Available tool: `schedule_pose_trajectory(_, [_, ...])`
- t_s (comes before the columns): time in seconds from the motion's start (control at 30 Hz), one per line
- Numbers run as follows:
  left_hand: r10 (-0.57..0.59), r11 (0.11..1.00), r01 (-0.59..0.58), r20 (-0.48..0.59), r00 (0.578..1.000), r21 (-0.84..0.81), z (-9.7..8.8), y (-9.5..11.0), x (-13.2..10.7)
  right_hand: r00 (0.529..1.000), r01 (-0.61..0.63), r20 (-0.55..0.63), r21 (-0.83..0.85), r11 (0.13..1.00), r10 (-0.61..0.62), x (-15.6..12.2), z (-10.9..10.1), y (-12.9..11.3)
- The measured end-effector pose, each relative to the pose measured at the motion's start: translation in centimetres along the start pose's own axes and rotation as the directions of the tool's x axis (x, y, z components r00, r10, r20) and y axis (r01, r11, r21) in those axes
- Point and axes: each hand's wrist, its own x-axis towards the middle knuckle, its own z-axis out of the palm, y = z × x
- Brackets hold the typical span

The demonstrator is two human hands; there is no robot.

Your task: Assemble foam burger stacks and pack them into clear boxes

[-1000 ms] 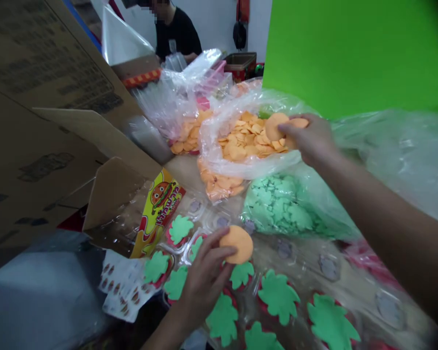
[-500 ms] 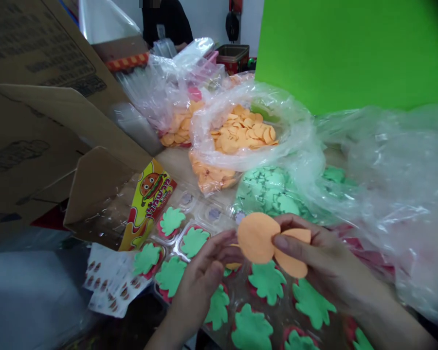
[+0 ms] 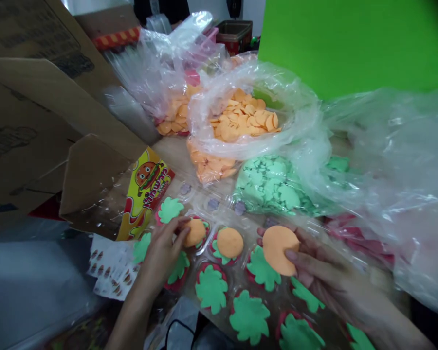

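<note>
A clear plastic tray [image 3: 241,284] lies before me with green leaf-shaped foam pieces [image 3: 211,288] in its cups. My left hand [image 3: 160,253] presses an orange foam disc [image 3: 195,232] into a cup at the tray's upper left. A second orange disc [image 3: 229,242] lies on the leaf in the neighbouring cup. My right hand [image 3: 314,272] pinches another orange disc [image 3: 278,248] just above the tray.
Plastic bags of orange discs [image 3: 246,121] and green leaves [image 3: 273,187] sit behind the tray. A burger-printed box [image 3: 146,192] and brown cartons [image 3: 40,116] stand at left, a sticker sheet [image 3: 111,270] below them. A green board [image 3: 354,43] rises at right. A person in black stands far back.
Both hands came down to the tray. One orange disc now lies in a cup, the left hand sets another in the adjacent cup, and the right hand holds one disc.
</note>
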Motion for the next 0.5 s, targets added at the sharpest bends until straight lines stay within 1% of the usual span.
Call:
schedule_pose_trajectory(0.03, [0.026,0.996,-0.021,-0.050,0.998,0.086,0.4,-0.4,0.1,0.999,0.046,-0.012,-0.095,0.994,-0.047,-0.1,0.0,0.3])
schedule_pose_trajectory(0.07, [0.037,0.992,-0.026,-0.083,0.996,0.125,0.8,-0.6,0.3,0.991,0.119,-0.036,-0.226,0.967,-0.131,-0.2,-0.1,0.8])
schedule_pose_trajectory(0.1, [0.042,0.990,-0.027,-0.107,0.993,0.137,1.1,-0.6,0.5,0.966,0.218,-0.042,-0.396,0.892,-0.255,-0.2,-0.2,1.3])
schedule_pose_trajectory(0.13, [0.057,0.987,-0.037,-0.127,0.990,0.154,1.3,-0.5,0.6,0.910,0.332,-0.005,-0.591,0.735,-0.415,-0.3,-0.4,2.0])
schedule_pose_trajectory(0.17, [0.075,0.985,-0.051,-0.141,0.987,0.168,1.4,-0.3,0.8,0.821,0.418,0.080,-0.758,0.501,-0.565,-0.3,-0.6,2.8])
schedule_pose_trajectory(0.2, [0.092,0.982,-0.065,-0.150,0.984,0.176,1.5,0.0,0.9,0.719,0.462,0.203,-0.855,0.238,-0.665,-0.3,-0.9,3.6])
schedule_pose_trajectory(0.23, [0.113,0.980,-0.085,-0.152,0.982,0.182,1.5,0.3,1.0,0.628,0.473,0.335,-0.881,0.003,-0.702,-0.2,-1.1,4.4])
schedule_pose_trajectory(0.27, [0.137,0.976,-0.108,-0.149,0.979,0.189,1.4,0.6,1.1,0.567,0.466,0.434,-0.870,-0.162,-0.700,-0.2,-1.3,5.2])
schedule_pose_trajectory(0.3, [0.165,0.971,-0.135,-0.143,0.976,0.198,1.4,0.9,1.2,0.532,0.462,0.498,-0.848,-0.258,-0.684,-0.2,-1.5,5.8])
schedule_pose_trajectory(0.33, [0.193,0.965,-0.163,-0.133,0.972,0.206,1.4,1.2,1.2,0.520,0.464,0.533,-0.832,-0.303,-0.667,-0.2,-1.6,6.4])
schedule_pose_trajectory(0.4, [0.235,0.955,-0.208,-0.110,0.966,0.210,1.6,1.4,1.0,0.531,0.468,0.578,-0.810,-0.355,-0.619,-0.2,-1.9,7.3])
schedule_pose_trajectory(0.5, [0.224,0.965,-0.211,-0.071,0.972,0.159,1.7,1.5,0.6,0.544,0.445,0.602,-0.798,-0.407,-0.585,-0.6,-2.5,8.0])
